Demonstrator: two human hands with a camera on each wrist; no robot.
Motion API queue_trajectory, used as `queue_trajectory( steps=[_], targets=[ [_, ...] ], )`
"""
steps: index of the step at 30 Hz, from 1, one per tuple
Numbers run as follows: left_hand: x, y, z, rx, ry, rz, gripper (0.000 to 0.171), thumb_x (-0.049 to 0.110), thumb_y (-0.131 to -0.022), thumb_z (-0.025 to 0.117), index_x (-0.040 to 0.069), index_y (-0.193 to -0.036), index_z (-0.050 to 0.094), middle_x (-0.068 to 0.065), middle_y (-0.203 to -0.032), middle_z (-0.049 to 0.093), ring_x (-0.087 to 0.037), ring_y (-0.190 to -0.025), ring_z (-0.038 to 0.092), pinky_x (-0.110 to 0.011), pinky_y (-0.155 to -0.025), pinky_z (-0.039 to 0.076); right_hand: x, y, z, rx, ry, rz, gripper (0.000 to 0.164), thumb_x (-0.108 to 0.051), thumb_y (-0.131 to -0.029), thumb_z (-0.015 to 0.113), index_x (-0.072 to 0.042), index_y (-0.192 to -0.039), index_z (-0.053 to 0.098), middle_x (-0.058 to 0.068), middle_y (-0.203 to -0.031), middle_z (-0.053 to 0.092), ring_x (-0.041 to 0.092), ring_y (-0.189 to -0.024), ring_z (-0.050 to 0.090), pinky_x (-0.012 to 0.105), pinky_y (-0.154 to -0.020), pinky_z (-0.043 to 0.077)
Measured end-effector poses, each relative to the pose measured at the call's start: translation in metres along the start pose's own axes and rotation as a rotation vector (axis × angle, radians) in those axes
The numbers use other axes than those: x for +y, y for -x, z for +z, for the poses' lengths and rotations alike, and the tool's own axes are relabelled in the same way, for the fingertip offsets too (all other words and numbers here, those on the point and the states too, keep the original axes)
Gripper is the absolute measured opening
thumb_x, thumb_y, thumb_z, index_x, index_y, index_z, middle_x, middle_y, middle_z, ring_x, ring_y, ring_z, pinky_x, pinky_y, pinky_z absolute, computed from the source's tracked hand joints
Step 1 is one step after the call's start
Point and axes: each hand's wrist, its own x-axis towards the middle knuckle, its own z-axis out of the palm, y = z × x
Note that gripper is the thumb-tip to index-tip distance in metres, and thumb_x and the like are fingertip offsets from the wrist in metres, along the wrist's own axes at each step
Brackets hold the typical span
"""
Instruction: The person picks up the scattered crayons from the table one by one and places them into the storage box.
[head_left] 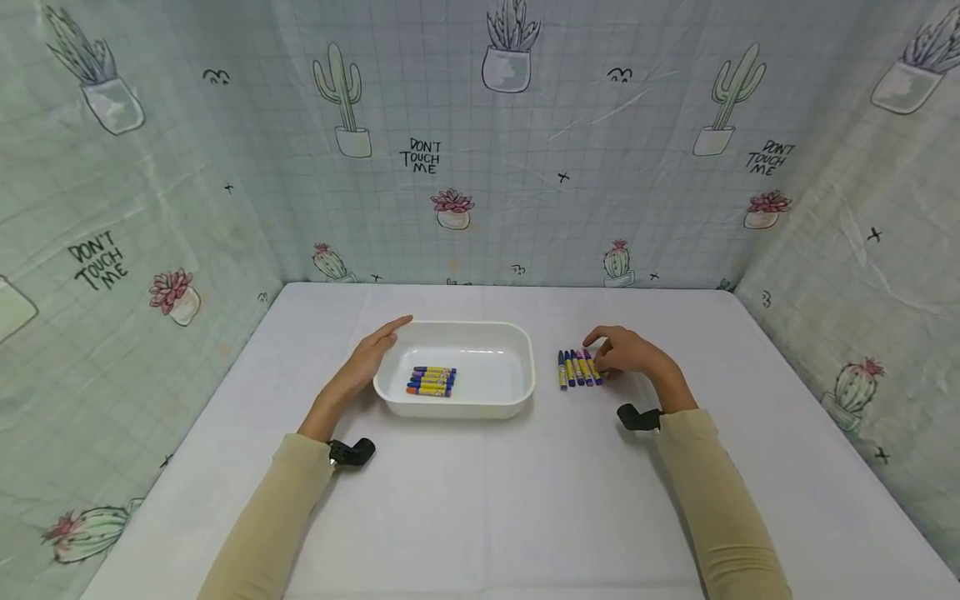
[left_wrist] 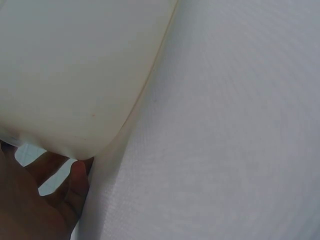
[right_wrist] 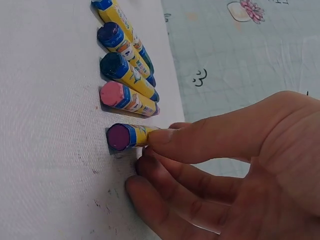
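A white tray [head_left: 450,411] stands left of centre, with several yellow-and-blue wrapped crayons [head_left: 431,382] lying side by side in its left part. My left hand [head_left: 366,358] rests against the tray's left end, fingers extended along the rim. In the left wrist view, fingertips of that hand [left_wrist: 50,200] touch the tray's outer wall [left_wrist: 95,100]. To the right of the tray, several more crayons [head_left: 576,368] form a row on the table. My right hand [head_left: 632,352] is at the row's right end. Its thumb and fingers pinch a purple-ended crayon [right_wrist: 119,137], beside a pink-ended one [right_wrist: 112,94].
White cloth covers the table [head_left: 480,500]. A cactus-print curtain [head_left: 525,167] hangs behind the table and along both sides. Black wrist cameras [head_left: 352,452] sit on both forearms. A narrow strip of table separates the tray from the crayon row.
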Motion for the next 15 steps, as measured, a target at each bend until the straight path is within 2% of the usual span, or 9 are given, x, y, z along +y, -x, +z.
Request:
queue_trajectory(
  steps=[4, 7, 15],
  targets=[
    [0.0007, -0.0002, -0.0002, 0.001, -0.001, 0.005, 0.049, 0.033, -0.114, 0.028, 0.029, -0.163, 0.033, -0.004, -0.172, 0.026, -0.033, -0.159, 0.025, -0.058, -0.128, 0.024, -0.0003, 0.0018, -0.0020, -0.015, 0.002, -0.011, 0.043, -0.004, -0.095, 0.059, 0.001, -0.138, 0.057, 0.025, -0.116, 0.068, 0.023, -0.085, 0.068, 0.035, -0.076, 0.061],
    [0.0004, -0.0002, 0.0003, 0.001, -0.001, 0.006, 0.049, 0.032, -0.114, 0.027, 0.028, -0.163, 0.033, -0.004, -0.172, 0.027, -0.033, -0.158, 0.027, -0.058, -0.128, 0.024, -0.0011, 0.0022, -0.0023, -0.023, 0.003, -0.015, 0.043, -0.007, -0.096, 0.061, 0.001, -0.137, 0.058, 0.025, -0.117, 0.069, 0.023, -0.085, 0.069, 0.036, -0.076, 0.061],
    [-0.0010, -0.0010, 0.0008, 0.004, 0.000, 0.012, 0.049, 0.029, -0.115, 0.027, 0.027, -0.163, 0.033, -0.006, -0.172, 0.027, -0.034, -0.158, 0.027, -0.058, -0.127, 0.026, -0.0007, 0.0012, -0.0005, -0.025, 0.020, 0.002, 0.046, -0.009, -0.092, 0.068, -0.001, -0.136, 0.059, 0.018, -0.107, 0.072, 0.021, -0.081, 0.068, 0.033, -0.074, 0.059]
  ],
)
